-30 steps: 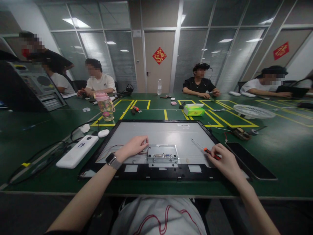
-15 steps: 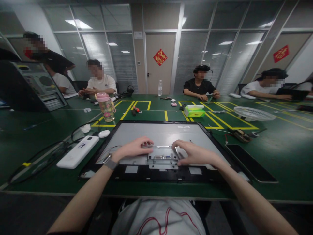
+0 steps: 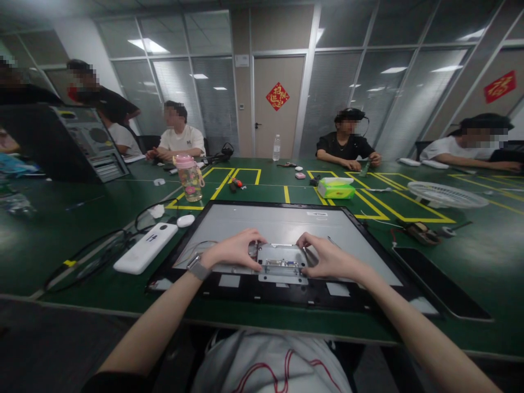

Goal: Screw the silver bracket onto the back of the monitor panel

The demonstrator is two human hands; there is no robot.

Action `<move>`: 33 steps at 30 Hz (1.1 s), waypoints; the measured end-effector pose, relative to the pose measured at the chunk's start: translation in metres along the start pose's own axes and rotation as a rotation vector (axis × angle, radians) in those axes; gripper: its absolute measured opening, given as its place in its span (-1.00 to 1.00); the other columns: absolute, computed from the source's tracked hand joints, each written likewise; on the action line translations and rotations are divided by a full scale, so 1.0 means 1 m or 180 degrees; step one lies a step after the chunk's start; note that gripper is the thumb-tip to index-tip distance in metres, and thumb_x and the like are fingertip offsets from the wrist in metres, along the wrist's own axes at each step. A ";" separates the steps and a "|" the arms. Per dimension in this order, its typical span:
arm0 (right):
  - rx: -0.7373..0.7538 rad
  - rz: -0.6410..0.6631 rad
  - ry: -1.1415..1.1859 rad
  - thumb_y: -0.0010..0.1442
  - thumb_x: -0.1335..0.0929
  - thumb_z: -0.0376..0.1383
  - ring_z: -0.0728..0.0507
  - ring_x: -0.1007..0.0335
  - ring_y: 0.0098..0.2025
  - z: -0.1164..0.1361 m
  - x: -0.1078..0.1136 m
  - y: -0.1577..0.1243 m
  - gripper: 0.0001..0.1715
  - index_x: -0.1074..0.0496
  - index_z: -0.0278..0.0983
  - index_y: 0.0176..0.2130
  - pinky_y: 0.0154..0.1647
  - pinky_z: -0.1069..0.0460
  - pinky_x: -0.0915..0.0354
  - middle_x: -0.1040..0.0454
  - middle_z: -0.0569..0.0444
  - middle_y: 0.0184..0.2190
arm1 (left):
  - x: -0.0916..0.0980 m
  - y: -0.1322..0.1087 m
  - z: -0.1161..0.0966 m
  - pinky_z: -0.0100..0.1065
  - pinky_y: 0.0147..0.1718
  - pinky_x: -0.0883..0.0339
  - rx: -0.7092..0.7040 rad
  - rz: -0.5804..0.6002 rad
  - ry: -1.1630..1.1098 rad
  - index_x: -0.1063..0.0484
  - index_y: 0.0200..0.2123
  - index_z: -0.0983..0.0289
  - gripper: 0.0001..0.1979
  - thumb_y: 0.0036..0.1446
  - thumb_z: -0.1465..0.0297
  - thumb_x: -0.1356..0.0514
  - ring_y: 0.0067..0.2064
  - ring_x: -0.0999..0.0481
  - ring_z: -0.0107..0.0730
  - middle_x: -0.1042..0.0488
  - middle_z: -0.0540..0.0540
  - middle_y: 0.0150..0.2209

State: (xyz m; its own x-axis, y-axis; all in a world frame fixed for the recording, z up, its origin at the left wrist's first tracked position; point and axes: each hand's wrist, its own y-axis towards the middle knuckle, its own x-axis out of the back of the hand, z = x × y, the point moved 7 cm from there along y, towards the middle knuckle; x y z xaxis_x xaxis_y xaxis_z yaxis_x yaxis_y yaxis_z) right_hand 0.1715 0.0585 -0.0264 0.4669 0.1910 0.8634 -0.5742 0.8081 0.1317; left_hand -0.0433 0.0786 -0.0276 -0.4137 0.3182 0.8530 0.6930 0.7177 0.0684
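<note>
A monitor panel (image 3: pixel 262 218) lies back side up on the table before me, grey metal within a black frame. Near its front edge sits a small silver metal bracket (image 3: pixel 282 254) with video ports, one of them blue. My left hand (image 3: pixel 238 249) curves round the bracket's left side, thumb at the front and fingers behind. On the other side my right hand (image 3: pixel 329 257) grips the right edge the same way, fingers bent. Some fingertips are hidden behind the bracket. Thin wires run over the panel to the left of my left hand.
To the left lie a white power bank (image 3: pixel 146 248), black cables (image 3: pixel 96 254) and a white earbud case (image 3: pixel 185 221). A black phone (image 3: pixel 440 281) lies right of the panel. Beyond stand a pink-lidded bottle (image 3: pixel 189 180) and a green tissue pack (image 3: pixel 335 188). Other people sit across the table.
My hands have closed in on the bracket from both sides, the left fingers now curled at its edge. The view has turned slightly left.
</note>
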 end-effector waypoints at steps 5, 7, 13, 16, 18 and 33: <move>-0.0018 -0.0020 -0.0058 -0.05 -0.45 -0.29 -0.23 -0.37 -0.09 0.004 0.003 -0.002 -0.55 -0.23 -0.20 -0.18 -0.11 -0.04 -0.26 -0.44 0.02 -0.13 | 0.002 0.001 -0.002 -0.24 0.02 -0.31 -0.0062 -0.0103 -0.0055 -0.44 0.03 0.24 -0.35 -0.15 0.19 -0.46 0.02 -0.42 -0.11 -0.41 0.11 -0.03; 0.0028 -0.0052 -0.0031 -0.04 -0.45 -0.29 -0.23 -0.37 -0.10 0.005 0.003 -0.003 -0.56 -0.23 -0.19 -0.19 -0.11 -0.05 -0.26 -0.45 0.02 -0.14 | 0.003 0.001 -0.003 -0.23 0.02 -0.31 -0.0086 -0.0118 -0.0073 -0.45 0.03 0.25 -0.36 -0.15 0.20 -0.46 0.01 -0.43 -0.11 -0.41 0.11 -0.04; 0.0272 -0.0355 0.0310 -0.04 -0.43 -0.32 -0.25 -0.41 -0.04 0.007 0.015 -0.001 -0.63 -0.20 -0.18 -0.27 0.01 -0.11 -0.26 -0.48 -0.01 -0.06 | 0.012 0.000 -0.006 -0.18 0.06 -0.30 -0.0083 -0.0338 -0.0081 -0.45 0.02 0.24 -0.38 -0.16 0.25 -0.45 0.04 -0.41 -0.07 -0.40 0.13 -0.01; 0.0369 -0.0563 0.0472 -0.02 -0.42 -0.33 -0.27 -0.40 0.05 0.008 0.024 0.002 -0.64 -0.17 -0.17 -0.29 0.08 -0.14 -0.23 -0.46 -0.08 0.03 | 0.018 0.001 -0.008 -0.18 0.10 -0.27 -0.0093 -0.0504 -0.0080 -0.44 0.05 0.25 -0.40 -0.12 0.28 -0.42 0.08 -0.38 -0.08 -0.38 0.14 0.01; 0.0337 -0.0528 0.0479 0.00 -0.41 -0.33 -0.27 -0.39 0.06 0.006 0.023 0.005 -0.65 -0.17 -0.18 -0.28 0.09 -0.14 -0.23 -0.46 -0.10 0.03 | 0.017 0.003 -0.006 -0.17 0.11 -0.27 -0.0078 -0.0506 -0.0053 -0.43 0.07 0.25 -0.40 -0.08 0.28 -0.40 0.08 -0.38 -0.09 -0.38 0.14 0.01; 0.0165 -0.0217 0.0194 0.07 -0.39 -0.32 -0.21 -0.41 -0.11 -0.009 0.003 0.014 -0.68 -0.17 -0.19 -0.24 -0.06 -0.09 -0.28 -0.46 -0.04 -0.07 | 0.006 0.012 0.007 -0.19 0.06 -0.30 0.0072 -0.0278 0.0125 -0.42 0.12 0.29 -0.40 0.00 0.25 -0.36 0.05 -0.40 -0.08 -0.39 0.18 0.00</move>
State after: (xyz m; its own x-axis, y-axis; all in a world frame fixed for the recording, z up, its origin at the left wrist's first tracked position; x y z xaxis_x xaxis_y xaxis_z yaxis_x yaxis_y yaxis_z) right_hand 0.1707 0.0753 -0.0263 0.5451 0.1714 0.8207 -0.5729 0.7908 0.2154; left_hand -0.0416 0.0935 -0.0250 -0.4481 0.2296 0.8640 0.6417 0.7555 0.1320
